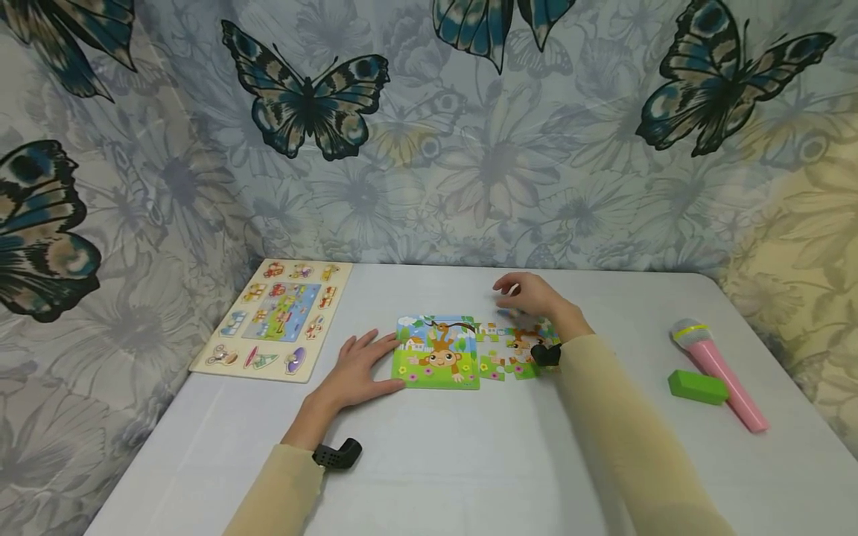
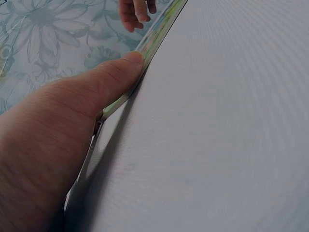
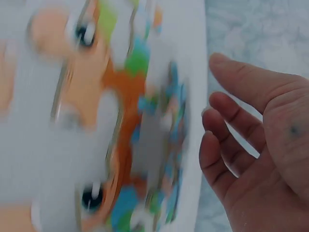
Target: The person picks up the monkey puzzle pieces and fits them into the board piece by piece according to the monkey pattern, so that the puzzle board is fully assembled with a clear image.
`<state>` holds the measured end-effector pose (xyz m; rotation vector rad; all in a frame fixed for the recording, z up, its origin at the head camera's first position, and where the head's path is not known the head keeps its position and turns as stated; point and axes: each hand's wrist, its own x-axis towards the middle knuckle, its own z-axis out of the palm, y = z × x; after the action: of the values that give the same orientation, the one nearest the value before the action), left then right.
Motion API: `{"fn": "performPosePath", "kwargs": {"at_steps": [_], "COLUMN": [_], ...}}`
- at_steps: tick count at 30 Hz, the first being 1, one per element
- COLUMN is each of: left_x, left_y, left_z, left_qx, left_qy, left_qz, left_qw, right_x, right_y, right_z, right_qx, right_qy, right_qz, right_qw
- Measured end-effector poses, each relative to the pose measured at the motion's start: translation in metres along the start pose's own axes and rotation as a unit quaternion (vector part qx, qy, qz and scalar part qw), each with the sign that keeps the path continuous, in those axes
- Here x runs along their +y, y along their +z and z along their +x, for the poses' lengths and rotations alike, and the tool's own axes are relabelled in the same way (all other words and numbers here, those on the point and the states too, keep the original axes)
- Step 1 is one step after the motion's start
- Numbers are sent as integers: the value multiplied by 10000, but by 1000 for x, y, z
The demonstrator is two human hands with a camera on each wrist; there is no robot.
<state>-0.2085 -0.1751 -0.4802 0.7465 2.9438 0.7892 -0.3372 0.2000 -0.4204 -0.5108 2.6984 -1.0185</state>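
Monkey puzzle board between both hands, against the left one.

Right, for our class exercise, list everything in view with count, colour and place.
Table: 1, white, under the objects.
Backdrop: 1, mostly grey-blue, butterfly-patterned, behind.
Picture board: 1, cream with coloured pictures, left.
Monkey picture: 1, green and blue, centre.
Puzzle pieces: several, multicoloured, right of the monkey picture.
Microphone: 1, pink with grey head, right side.
Block: 1, green, left of the microphone.
Wrist devices: 2, black, one at each wrist.
Sleeves: 2, beige, on the forearms.
Left hand: 1, touching the monkey picture's left edge.
Right hand: 1, raised by the puzzle pieces.
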Motion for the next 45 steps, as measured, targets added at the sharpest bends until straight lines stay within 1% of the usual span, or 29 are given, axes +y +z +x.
{"fn": "performPosePath", "kwargs": {"at_steps": [5,13,22,26,30,34,39,45], "left_x": [2,1,1,1,2,2,3,3], "left_y": [-1,-1,0,0,-1,-1,-1,0], "left_z": [0,-1,-2,-3,-3,-4,-5,-4], "left_qx": [40,26,57,77,87,51,69,60], "left_qy": [42,-51,-7,2,4,-6,-14,-18], "left_qz": [-34,-77,-112,-110,-99,-85,-85,-100], "left_qw": [10000,10000,9999,9999,9999,10000,9999,9999], "right_x": [16,26,28,27,24,24,27,26], "right_y": [-9,-14,-16,-16,-16,-15,-16,-19], "right_z": [-6,-8,-7,-6,-6,-9,-13,-19], "right_qx": [-125,-275,-481,-530,-472,-302,-59,18], "right_qy": [161,125,-54,-55,-10,24,-21,-26], "right_qz": [-72,-340,-544,-578,-553,-442,-224,141], "right_qw": [9998,9990,9973,9969,9974,9986,9997,9999]}}
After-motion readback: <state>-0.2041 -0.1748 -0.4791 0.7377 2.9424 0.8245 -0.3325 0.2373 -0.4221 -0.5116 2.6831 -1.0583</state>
